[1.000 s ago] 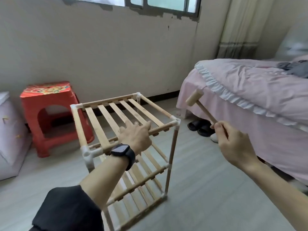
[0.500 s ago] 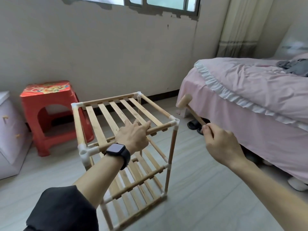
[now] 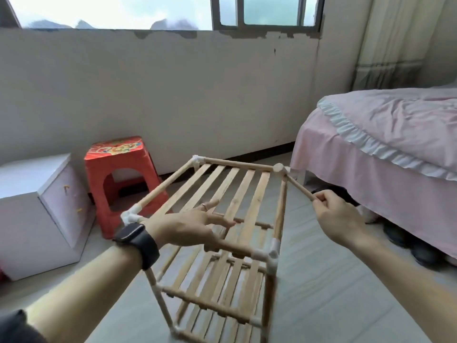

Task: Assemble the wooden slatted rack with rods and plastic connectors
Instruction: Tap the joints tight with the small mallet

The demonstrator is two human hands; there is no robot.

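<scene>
Rack: the wooden slatted rack (image 3: pixel 257 201) stands upright on the floor (image 3: pixel 333 293), between the red stool (image 3: pixel 118 169) and the bed (image 3: pixel 395 134), with its top shelf and lower tiers all in place
Left hand: my left hand (image 3: pixel 185 226) lies across the front rod (image 3: pixel 238 247) of the top shelf, fingers stretched out flat over the slats and gripping nothing
Right hand: my right hand (image 3: pixel 338 219) pinches the very end of the wooden mallet (image 3: pixel 298 185) between thumb and curled fingers
Mallet head: it sits at the far right top corner, right at the white plastic connector (image 3: pixel 287 170); I cannot tell whether it presses on it or only touches
Change: a second ago the mallet was raised in the air beside the bed and my left hand was clenched round the front rod; now the head is down on that corner and the left hand has loosened to a flat rest
Meaning: I read this as a tap landing to seat the far right joint
Stage: frame looks whole, so I judge this to be the final tightening of corners
Next: check the other top connectors such as the near right one (image 3: pixel 268 254) and tap any that stand proud
</scene>
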